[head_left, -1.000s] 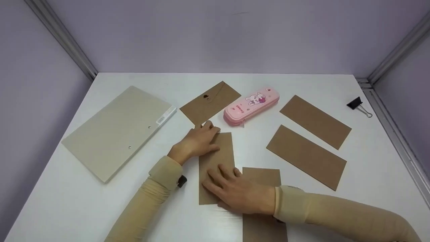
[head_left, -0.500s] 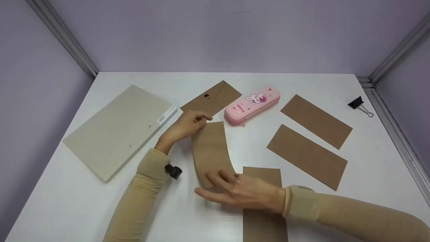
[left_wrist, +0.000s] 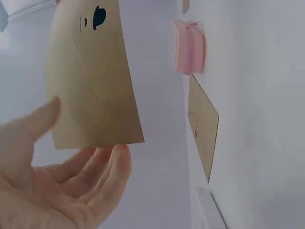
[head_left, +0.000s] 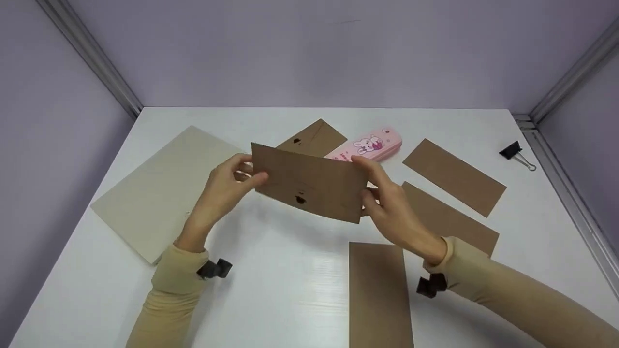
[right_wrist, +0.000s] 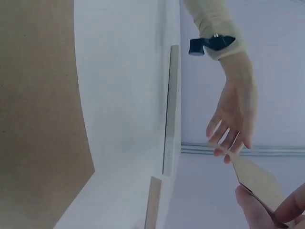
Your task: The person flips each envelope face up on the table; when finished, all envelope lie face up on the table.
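Observation:
A brown paper envelope (head_left: 309, 181), with a small black hat and moustache printed near its flap, is held up above the table, bowed slightly along its length. At its left end my left hand (head_left: 220, 193) has the thumb in front and the fingers behind, as the left wrist view of the envelope (left_wrist: 97, 95) also shows. My right hand (head_left: 394, 208) pinches the other end, index finger along the upper corner. In the right wrist view, thumb and fingers grip the near end of the envelope (right_wrist: 257, 179).
Brown rectangles lie flat: one at the front (head_left: 379, 295), two at right (head_left: 454, 176). Behind the held envelope are another printed envelope (head_left: 324, 137) and a pink pencil case (head_left: 372, 145). A grey folder (head_left: 150, 193) lies left, a black binder clip (head_left: 511, 150) far right.
The envelope was flat under both hands, then lifted, bent and turned crosswise, so its printed side faces me. Both hands have moved apart to its two ends.

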`<action>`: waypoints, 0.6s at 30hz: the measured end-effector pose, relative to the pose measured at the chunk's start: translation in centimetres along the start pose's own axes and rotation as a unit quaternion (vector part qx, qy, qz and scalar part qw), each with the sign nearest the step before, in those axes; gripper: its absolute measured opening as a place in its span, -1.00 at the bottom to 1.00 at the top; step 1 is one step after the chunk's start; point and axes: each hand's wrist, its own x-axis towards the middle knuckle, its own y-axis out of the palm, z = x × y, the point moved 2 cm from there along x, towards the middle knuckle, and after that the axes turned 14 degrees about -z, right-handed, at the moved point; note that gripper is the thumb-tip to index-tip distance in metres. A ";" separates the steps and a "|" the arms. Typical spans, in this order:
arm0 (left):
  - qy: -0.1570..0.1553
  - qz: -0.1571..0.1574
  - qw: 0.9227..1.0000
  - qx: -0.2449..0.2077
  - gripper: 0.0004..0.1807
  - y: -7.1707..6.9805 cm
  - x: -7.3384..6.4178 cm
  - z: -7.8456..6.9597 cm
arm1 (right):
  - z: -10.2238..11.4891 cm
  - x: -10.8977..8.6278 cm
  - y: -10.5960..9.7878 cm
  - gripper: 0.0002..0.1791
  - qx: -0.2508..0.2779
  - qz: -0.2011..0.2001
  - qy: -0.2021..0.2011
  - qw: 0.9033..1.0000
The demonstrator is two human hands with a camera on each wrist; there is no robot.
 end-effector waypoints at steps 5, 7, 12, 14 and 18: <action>0.067 -0.053 0.982 0.168 -0.08 0.7 -2.6 0.6 | -2.7 1.0 1.4 -0.25 -0.055 0.038 0.042 0.997; 0.077 -0.044 0.973 0.212 -0.06 1.0 -3.6 1.0 | -3.5 1.2 2.3 -0.23 -0.090 0.056 0.016 0.994; 0.062 0.005 0.959 0.277 -0.16 1.4 -5.6 1.6 | -4.7 1.5 4.5 -0.12 -0.163 0.126 0.009 0.979; 0.045 0.016 0.956 0.289 -0.15 1.7 -6.0 1.9 | -4.9 1.7 5.2 -0.07 -0.186 0.155 0.022 0.970; 0.018 0.033 0.950 0.308 -0.11 2.5 -6.5 2.8 | -5.5 2.1 6.5 -0.13 -0.168 0.190 0.056 0.966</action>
